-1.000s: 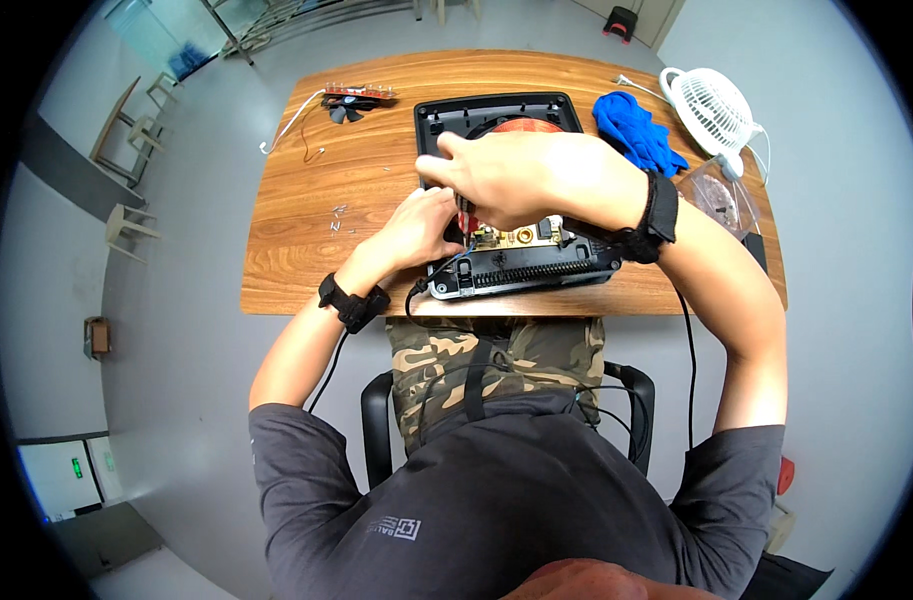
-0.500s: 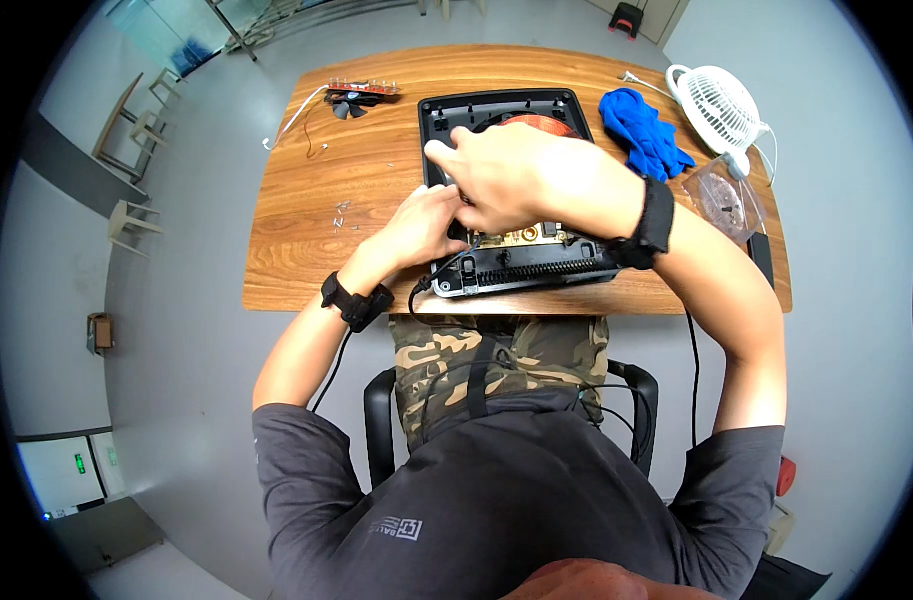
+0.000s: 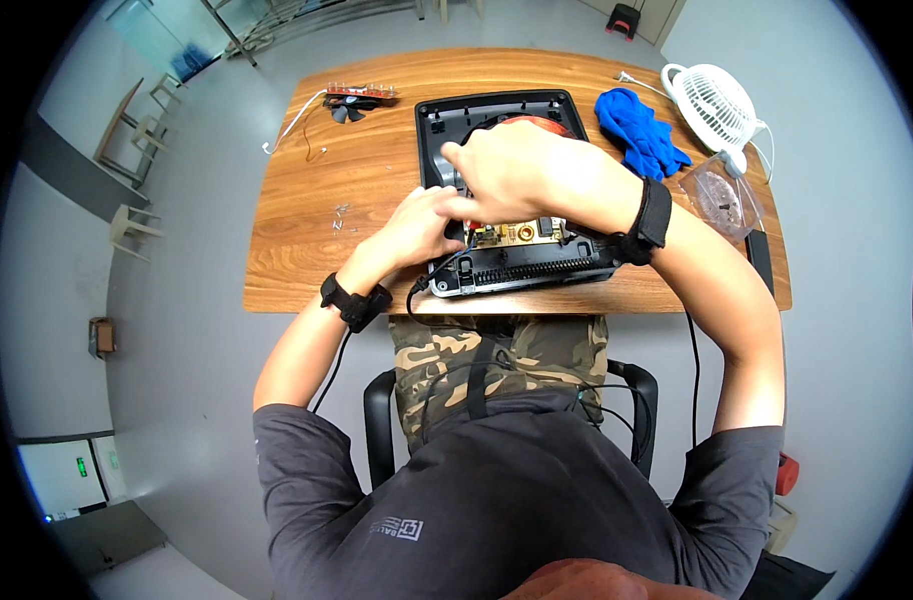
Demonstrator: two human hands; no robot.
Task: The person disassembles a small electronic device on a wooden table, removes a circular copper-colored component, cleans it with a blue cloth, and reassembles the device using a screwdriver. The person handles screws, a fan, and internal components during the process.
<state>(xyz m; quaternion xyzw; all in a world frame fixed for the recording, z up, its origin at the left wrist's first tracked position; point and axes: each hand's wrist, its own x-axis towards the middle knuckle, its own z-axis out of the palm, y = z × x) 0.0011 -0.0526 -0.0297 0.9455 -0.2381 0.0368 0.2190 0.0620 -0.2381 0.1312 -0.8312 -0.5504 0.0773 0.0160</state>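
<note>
Bare workshop room, grey floor, wooden table (image 3: 306, 250) with opened appliance (image 3: 516, 255), loose parts

The right hand (image 3: 521, 170) has slid toward 10 o'clock across the opened black appliance (image 3: 511, 190): a second ago it lay over the middle near the circuit board (image 3: 521, 233), and now its fingers sit closer to the case's left side, hiding more of the orange coil. The left hand (image 3: 421, 225) has crept a little toward 12 o'clock, closing up against the right hand at the appliance's left edge.
</note>
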